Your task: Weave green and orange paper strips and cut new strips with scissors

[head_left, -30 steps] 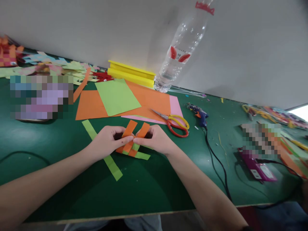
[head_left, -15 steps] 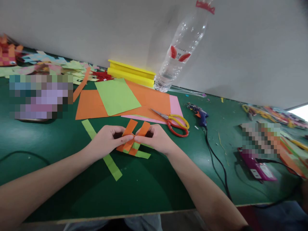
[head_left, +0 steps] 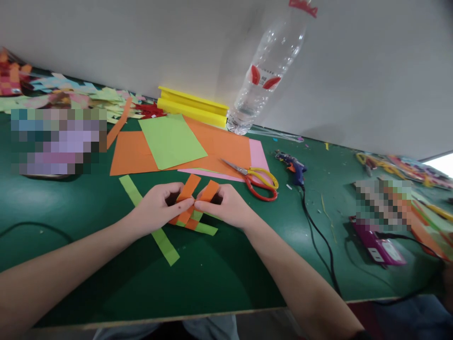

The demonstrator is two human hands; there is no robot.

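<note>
Head view. Left hand (head_left: 157,205): thumb and fingers closed in a pinch, grip on the woven paper (head_left: 192,224). Right hand (head_left: 230,205): same pinch, thumb tip right next to the left one, grip closed on the same piece. Fingers behind the paper mostly hidden. Woven paper = orange and green strips crossed, held between both hands, near the middle of the surface (head_left: 226,283); two orange ends stick up, one green end points right. Loose green strip (head_left: 166,248) lies diagonally, passing under the left wrist.

Container: clear bottle (head_left: 265,78), red at top, red-and-white label, at the back by the wall. Can't tell if liquid is inside.

Behind the hands: green sheet (head_left: 173,141) on top of orange paper (head_left: 226,148), pink paper (head_left: 260,153) poking out beneath. Scissors (head_left: 260,196) rest partly on the papers, blades pointing left. Glue gun (head_left: 299,175) to their right, black cord attached.
</note>
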